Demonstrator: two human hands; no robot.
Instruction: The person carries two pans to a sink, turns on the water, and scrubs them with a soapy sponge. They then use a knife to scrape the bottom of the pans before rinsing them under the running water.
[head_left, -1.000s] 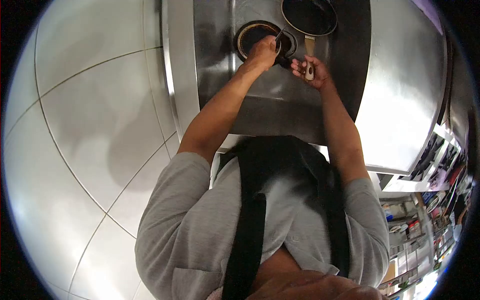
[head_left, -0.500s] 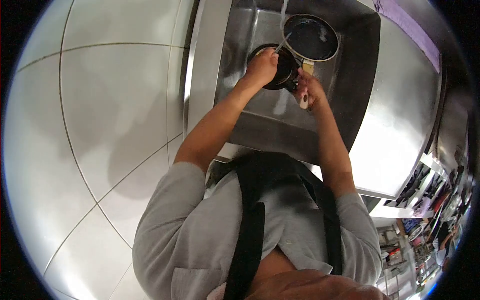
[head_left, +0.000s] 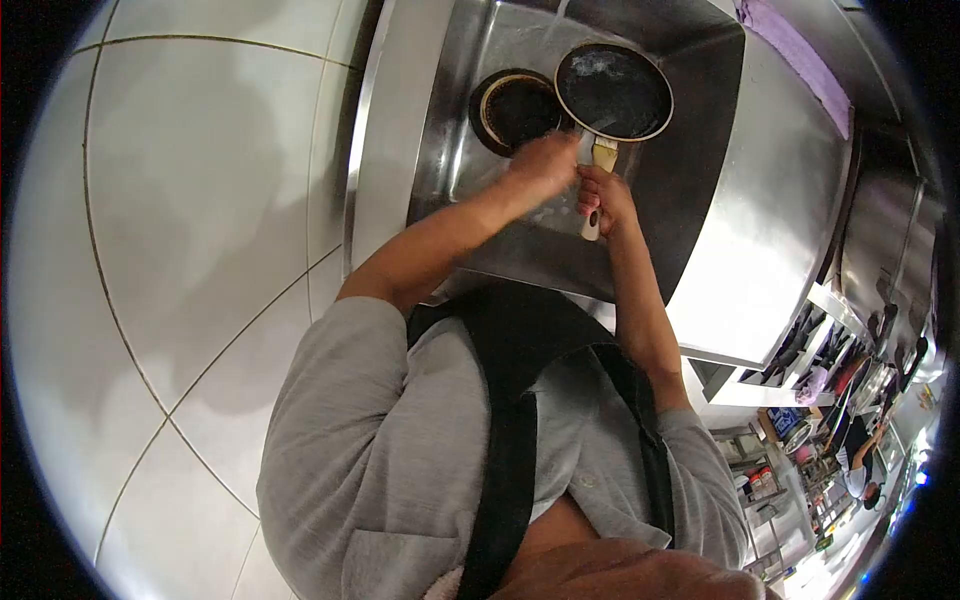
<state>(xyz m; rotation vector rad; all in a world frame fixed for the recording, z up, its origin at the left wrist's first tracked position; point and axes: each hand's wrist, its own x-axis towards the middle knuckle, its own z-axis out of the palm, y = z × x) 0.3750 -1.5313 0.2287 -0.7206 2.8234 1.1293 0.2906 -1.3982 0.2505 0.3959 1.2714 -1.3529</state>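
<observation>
A black frying pan [head_left: 614, 92] with a pale rim is tilted over the sink, its inside wet and streaked. My right hand [head_left: 607, 197] is closed around its cream-coloured handle, whose end sticks out below the fist. Close beside the handle, near where it meets the pan, is my left hand [head_left: 548, 162]. It is closed and smeared by motion, and whatever it grips is hidden. To the left, a second round dark pan [head_left: 518, 110] with a brown, burnt-looking ring lies on the sink floor, partly behind my left hand.
The steel sink [head_left: 462, 170] has raised walls all around. A steel counter [head_left: 760, 210] adjoins it on the right, with a purple cloth [head_left: 800, 60] along its back. White tiles [head_left: 215, 200] cover the left side. Shelving and another person [head_left: 858, 465] appear far right.
My left hand has come off the burnt-looking pan and moved right to the frying pan's handle. The thin grey rod in it no longer shows. The frying pan has shifted slightly down and left.
</observation>
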